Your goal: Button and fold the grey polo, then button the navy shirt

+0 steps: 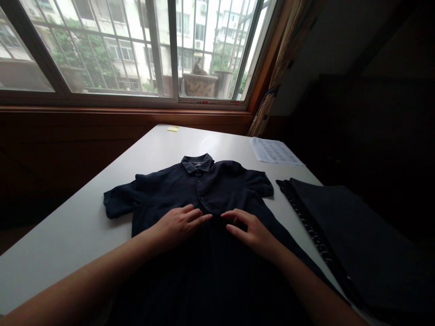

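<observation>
A dark navy short-sleeved shirt (163, 192) lies face up, its collar pointing toward the window and its sleeves out to both sides. Small buttons run down its front below the collar. On the left of the button line, my left hand (181, 224) rests on the cloth, fingers loosely stretched toward the middle. Across from it, my right hand (249, 231) has its thumb and fingers apart, fingertips at the button line with no cloth visibly gripped. The lower part of the shirt is lost in shadow.
The shirt is on a white table (81, 226). To the right lies a stack of dark folded fabric (343, 213), with printed paper sheets (277, 151) behind it. A yellow sticky note (173, 129) is near the far edge, below a barred window (136, 50). A curtain (272, 86) hangs beside it.
</observation>
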### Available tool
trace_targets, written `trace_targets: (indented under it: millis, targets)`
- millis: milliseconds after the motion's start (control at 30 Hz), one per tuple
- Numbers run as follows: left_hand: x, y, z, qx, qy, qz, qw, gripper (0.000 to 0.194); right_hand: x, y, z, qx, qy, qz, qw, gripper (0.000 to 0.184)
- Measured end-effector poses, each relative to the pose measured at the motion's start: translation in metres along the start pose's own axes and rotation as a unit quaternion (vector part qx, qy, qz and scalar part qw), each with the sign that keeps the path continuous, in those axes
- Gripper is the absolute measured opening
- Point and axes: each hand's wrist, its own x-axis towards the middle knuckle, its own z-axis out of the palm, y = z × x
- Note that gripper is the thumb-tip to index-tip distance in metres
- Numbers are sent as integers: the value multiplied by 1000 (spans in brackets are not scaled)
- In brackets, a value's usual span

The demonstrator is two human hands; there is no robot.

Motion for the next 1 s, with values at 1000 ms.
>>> trace_targets:
  millis: [1000]
  targets:
    - [0, -1, 1, -113, 2, -34, 993, 43, -4, -11, 11, -146, -14, -59, 987, 30]
